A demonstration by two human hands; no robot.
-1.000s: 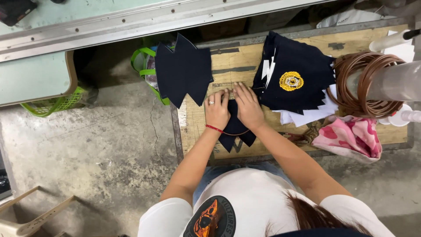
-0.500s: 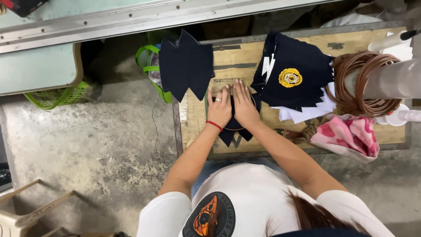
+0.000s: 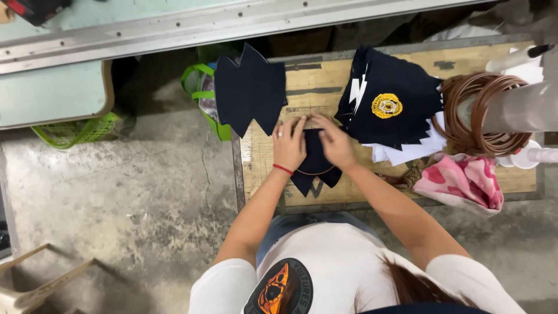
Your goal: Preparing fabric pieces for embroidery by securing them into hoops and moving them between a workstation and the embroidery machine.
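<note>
A dark navy fabric piece (image 3: pixel 315 166) with pointed ends lies on the wooden worktable (image 3: pixel 349 186). My left hand (image 3: pixel 289 145), with a ring and a red wristband, presses flat on its left part. My right hand (image 3: pixel 336 143) presses on its right part, fingers meeting the left hand's at the top edge. To the left, a stack of navy cut pieces (image 3: pixel 250 93) hangs over the table's corner. To the right sits a stack of navy pieces (image 3: pixel 392 110) with a yellow embroidered badge (image 3: pixel 387 106) on top and white pieces beneath.
A coil of brown cord (image 3: pixel 482 116) wraps a grey tube (image 3: pixel 517 107) at the right. A pink patterned cloth (image 3: pixel 462 180) lies near the table's front. Green baskets (image 3: pixel 75 131) stand on the concrete floor at left, below a pale bench (image 3: pixel 52 93).
The view shifted slightly. Both hands moved closer together at the top of the navy piece and stay pressed on it.
</note>
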